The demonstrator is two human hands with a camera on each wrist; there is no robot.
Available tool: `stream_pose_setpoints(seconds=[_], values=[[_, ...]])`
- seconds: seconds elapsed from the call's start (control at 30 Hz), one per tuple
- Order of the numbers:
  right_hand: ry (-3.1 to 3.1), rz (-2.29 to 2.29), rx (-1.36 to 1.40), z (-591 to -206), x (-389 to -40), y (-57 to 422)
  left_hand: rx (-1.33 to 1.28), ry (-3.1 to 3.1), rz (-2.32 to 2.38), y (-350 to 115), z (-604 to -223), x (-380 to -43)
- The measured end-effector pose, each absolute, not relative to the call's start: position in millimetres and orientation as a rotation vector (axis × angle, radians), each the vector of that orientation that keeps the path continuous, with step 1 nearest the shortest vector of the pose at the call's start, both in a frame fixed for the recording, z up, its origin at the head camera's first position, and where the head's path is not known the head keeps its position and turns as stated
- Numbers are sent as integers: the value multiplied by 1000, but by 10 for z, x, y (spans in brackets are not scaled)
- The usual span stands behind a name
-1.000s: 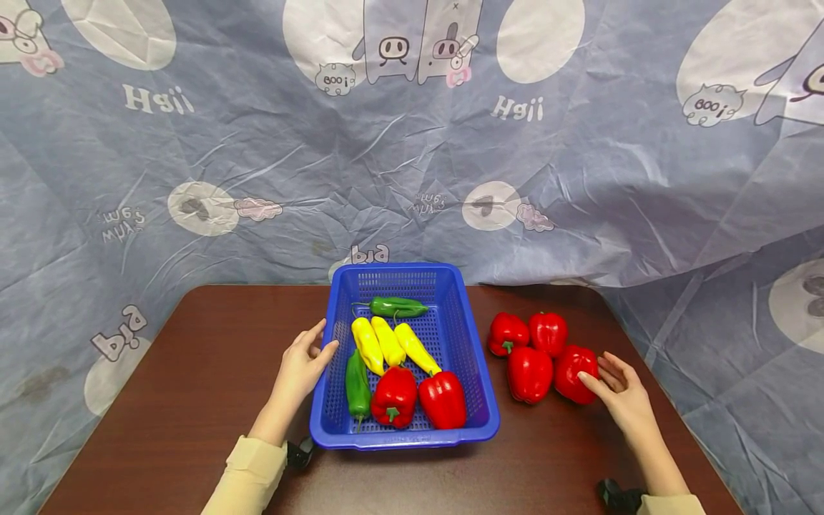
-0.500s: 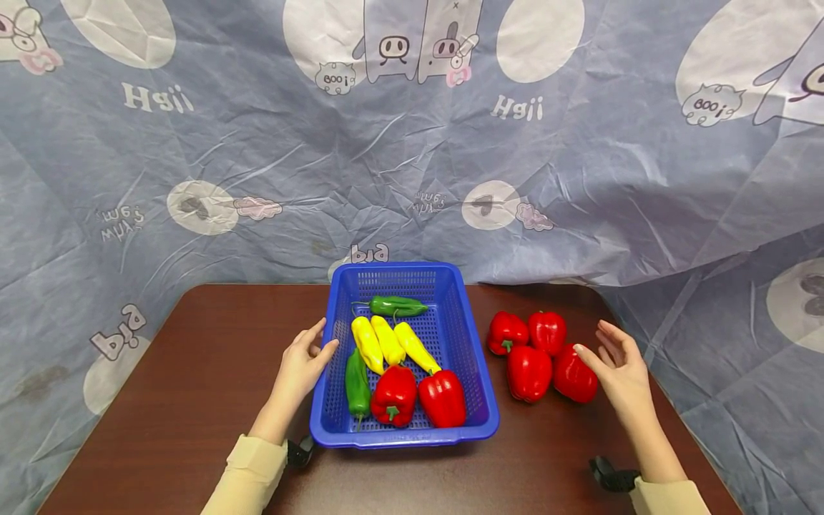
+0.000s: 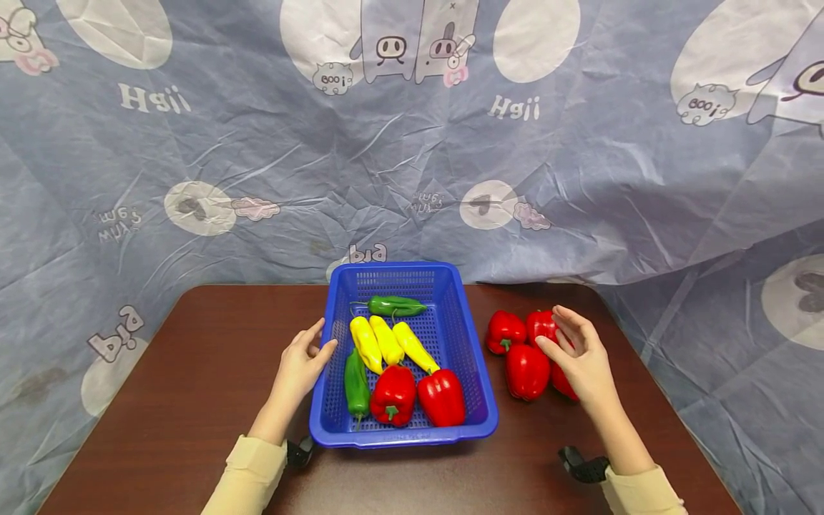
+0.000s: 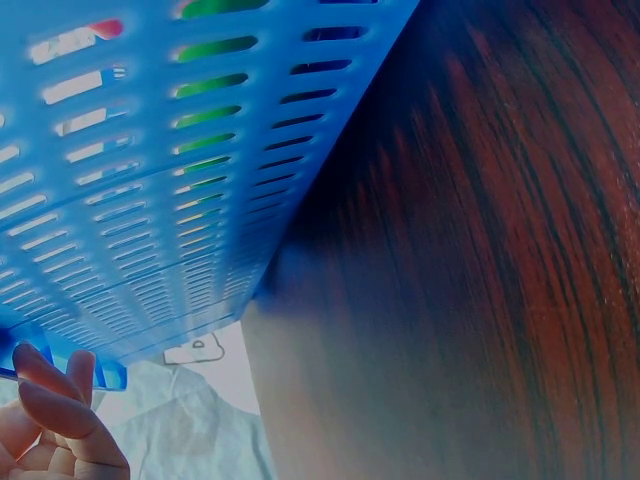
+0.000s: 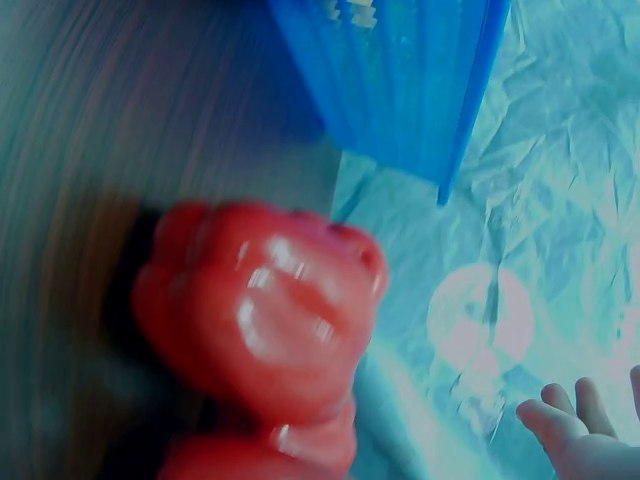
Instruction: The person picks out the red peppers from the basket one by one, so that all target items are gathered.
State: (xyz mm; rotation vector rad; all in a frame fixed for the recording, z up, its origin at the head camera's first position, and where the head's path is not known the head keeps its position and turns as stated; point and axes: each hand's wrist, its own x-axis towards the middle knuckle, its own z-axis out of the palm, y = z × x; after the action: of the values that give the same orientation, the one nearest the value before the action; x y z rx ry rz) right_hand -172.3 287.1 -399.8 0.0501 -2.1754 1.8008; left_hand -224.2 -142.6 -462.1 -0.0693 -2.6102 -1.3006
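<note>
At the left rim of a blue plastic basket (image 3: 403,438), my left hand (image 3: 305,361) grips the edge between thumb and fingers; the left wrist view shows these fingers (image 4: 65,405) at the rim. My right hand (image 3: 584,356), fingers spread and holding nothing, is over a cluster of red bell peppers (image 3: 528,373) to the right of the basket. It covers part of the rear bell pepper (image 3: 541,325) and most of the rightmost bell pepper (image 3: 563,381). Inside the basket lie two red bell peppers (image 3: 394,395), three yellow peppers (image 3: 387,340) and two long green peppers (image 3: 397,306).
The dark wooden table (image 3: 212,372) carries everything. Behind it hangs a wrinkled grey-blue cloth (image 3: 360,157) with cartoon prints, meeting the table's back edge. Another red bell pepper (image 3: 505,331) sits close to the basket's right wall.
My right hand has left the rightmost bell pepper, lifted, and moved left across the cluster, empty. My left hand, the basket and its contents have stayed put.
</note>
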Motion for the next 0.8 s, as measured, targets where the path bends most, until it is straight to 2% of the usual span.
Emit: stream_pose_setpoints(seconds=[0.8], values=[[-2449, 1866, 377, -4051, -1780, 2018, -64, -2629, -1311, -1435, -4613, -2241]])
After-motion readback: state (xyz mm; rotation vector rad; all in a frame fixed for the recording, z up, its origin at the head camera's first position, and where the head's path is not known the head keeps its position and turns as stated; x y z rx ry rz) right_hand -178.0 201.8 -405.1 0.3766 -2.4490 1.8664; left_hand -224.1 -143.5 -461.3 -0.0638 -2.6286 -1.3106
